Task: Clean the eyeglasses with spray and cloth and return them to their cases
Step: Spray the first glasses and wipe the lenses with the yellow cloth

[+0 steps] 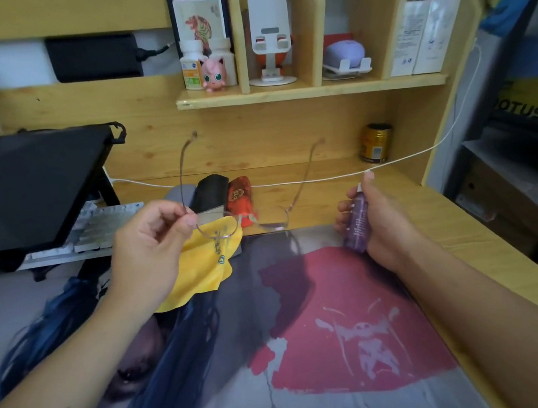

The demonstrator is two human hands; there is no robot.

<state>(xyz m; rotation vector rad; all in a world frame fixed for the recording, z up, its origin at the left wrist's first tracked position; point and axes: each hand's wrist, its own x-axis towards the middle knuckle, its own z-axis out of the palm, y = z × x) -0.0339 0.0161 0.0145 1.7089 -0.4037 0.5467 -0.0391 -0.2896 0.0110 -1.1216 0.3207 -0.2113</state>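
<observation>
pale wooden desk with matching back panel. wooden shelf above, split by upright dividers. printed desk mat in grey, red and blue. dark tilted screen at left. white cable strung across. even, soft light.

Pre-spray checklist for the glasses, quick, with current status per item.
1. Eyeglasses held: ok, left hand pinches the frame by one lens, temples open.
2. Spray bottle in grip: ok, right hand wraps it, a finger on top.
3. Nozzle aimed at a lens: cannot tell, the nozzle is hidden by the finger.
4. Yellow cloth within reach: ok, lying on the desk mat below the left hand.
5. Cases ready: cannot tell, black and red ones lie behind the glasses, open or closed unclear.
</observation>
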